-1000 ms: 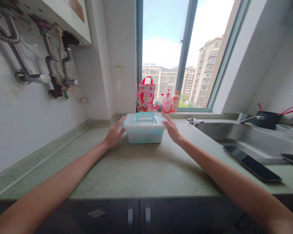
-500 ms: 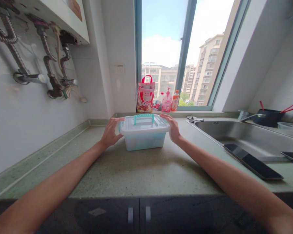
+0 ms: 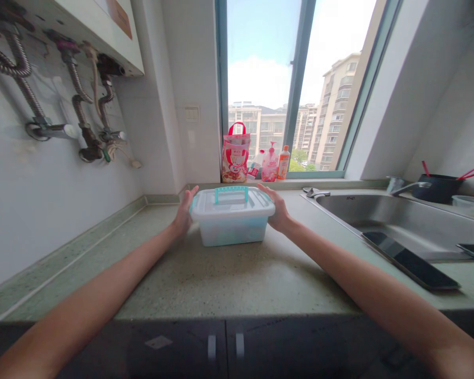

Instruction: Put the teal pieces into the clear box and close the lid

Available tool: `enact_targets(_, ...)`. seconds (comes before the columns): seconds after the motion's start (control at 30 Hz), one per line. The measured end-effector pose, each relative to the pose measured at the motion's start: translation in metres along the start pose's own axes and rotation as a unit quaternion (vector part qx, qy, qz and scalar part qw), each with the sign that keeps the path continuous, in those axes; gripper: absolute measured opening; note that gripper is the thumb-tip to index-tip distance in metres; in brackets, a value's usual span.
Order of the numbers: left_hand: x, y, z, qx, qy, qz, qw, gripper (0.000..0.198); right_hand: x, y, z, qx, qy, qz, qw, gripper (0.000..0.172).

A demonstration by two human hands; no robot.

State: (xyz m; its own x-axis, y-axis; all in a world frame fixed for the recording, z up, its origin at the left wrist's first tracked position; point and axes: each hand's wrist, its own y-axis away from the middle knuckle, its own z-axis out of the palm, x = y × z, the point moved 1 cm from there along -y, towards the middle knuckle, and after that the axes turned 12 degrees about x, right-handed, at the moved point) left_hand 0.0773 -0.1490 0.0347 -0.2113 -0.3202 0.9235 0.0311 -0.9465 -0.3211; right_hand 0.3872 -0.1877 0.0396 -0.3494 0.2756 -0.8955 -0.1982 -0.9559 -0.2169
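A lidded plastic storage box [image 3: 232, 230] stands on the counter in front of me, its body translucent white. Its white lid [image 3: 199, 209] is on and carries a turquoise carry handle [image 3: 231, 188]. My left hand [image 3: 185, 213] lies against the left end, fingers pointing up beside the turquoise latch [image 3: 194, 201]. At the opposite end, my right hand [image 3: 277, 208] grips the box's side, with its fingers at the lid's edge. The two hands hold the box between them. What is inside shows only as a pale bluish blur.
A steel sink [image 3: 387, 221] is set into the counter [image 3: 237, 284] on the right. A dark phone-like slab [image 3: 411, 260] lies by its front edge. On the windowsill stand a red-handled bag [image 3: 236, 158], a pink pump bottle [image 3: 270, 164] and an orange-capped bottle [image 3: 283, 164]. Pipes hang at left.
My left hand has shifted from pinching around the left latch to lying upright along that end. The right hand stays at its end. The box sits slightly nearer, lid still on.
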Motion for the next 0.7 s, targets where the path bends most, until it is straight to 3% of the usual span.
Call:
enact_targets(0.17,0.012,0.016,0.01,0.017,0.068,-0.018,0.997,0.074,-0.001,0.005,0.002,-0.02,0.021,0.016,0.999,0.075)
enact_targets(0.7,0.023,0.018,0.004,0.022,0.054,-0.047,0.997,0.072,-0.008,0.013,0.01,-0.017,0.061,0.02,0.998,0.064)
